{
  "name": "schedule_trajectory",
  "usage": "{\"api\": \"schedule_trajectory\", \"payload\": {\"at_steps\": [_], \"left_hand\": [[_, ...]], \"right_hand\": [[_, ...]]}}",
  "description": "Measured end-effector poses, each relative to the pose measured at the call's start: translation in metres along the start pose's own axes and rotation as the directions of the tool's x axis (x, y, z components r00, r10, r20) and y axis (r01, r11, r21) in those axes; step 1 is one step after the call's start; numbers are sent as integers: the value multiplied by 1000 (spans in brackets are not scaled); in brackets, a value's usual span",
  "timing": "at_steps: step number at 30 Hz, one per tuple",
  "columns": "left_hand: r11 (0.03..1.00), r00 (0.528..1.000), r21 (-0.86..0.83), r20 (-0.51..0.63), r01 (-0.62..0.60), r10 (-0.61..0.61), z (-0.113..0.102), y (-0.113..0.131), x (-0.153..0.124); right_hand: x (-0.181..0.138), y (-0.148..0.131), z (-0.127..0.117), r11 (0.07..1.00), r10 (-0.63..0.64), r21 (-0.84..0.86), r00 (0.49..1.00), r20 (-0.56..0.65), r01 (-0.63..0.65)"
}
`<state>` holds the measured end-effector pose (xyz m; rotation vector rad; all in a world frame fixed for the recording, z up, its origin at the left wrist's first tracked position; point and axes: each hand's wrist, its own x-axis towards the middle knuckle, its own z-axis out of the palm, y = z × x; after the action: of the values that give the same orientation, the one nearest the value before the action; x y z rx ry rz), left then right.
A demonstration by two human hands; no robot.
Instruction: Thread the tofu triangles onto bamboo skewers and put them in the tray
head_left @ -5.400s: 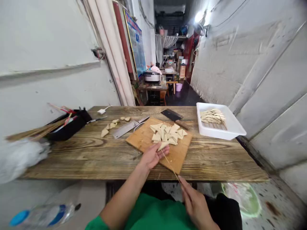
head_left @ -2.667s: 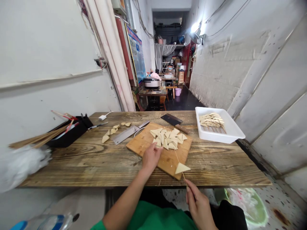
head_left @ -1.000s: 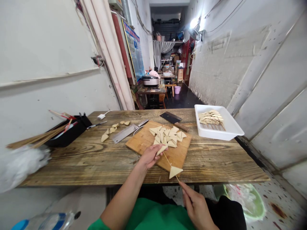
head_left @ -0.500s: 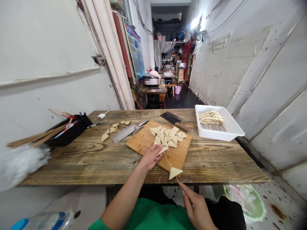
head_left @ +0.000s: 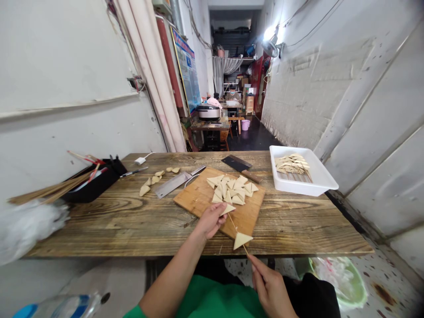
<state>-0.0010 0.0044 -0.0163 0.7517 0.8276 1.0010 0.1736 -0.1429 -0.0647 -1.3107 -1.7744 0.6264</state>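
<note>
My left hand (head_left: 212,220) pinches a pale triangular piece of tofu (head_left: 228,209) over the near edge of the cutting board (head_left: 192,194). My right hand (head_left: 272,282), close to my body, grips the lower end of a thin wooden skewer (head_left: 233,224). One triangle (head_left: 243,240) is threaded on the skewer a little above my right fingers. The skewer's tip reaches the piece in my left hand; whether it has gone in, I cannot tell. Beyond my left hand, a heap of similar triangles (head_left: 232,187) lies on the board.
A cleaver (head_left: 175,183) lies left of the board, a dark-bladed one (head_left: 236,163) behind it. Several small pieces (head_left: 149,180) sit further left. At right stands a white tub (head_left: 319,172) with skewered triangles; at left, a black holder (head_left: 96,187) with sticks beside a plastic bag (head_left: 29,227).
My left hand has shifted slightly right with its triangle, which now lies flatter. My right hand, the skewer and its threaded triangle have barely moved.
</note>
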Motion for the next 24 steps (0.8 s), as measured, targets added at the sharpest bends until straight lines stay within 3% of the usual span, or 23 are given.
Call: {"api": "schedule_trajectory", "payload": {"at_steps": [12,24], "left_hand": [[995,999,-83,18,47,-45,10,-1,-5],[1000,999,8,43,-3,3,17,-9,-11]], "right_hand": [[-2,4,10,999,-28,36,998,-65,30],[-5,12,13,999,-50,16,998,-33,51]]}}
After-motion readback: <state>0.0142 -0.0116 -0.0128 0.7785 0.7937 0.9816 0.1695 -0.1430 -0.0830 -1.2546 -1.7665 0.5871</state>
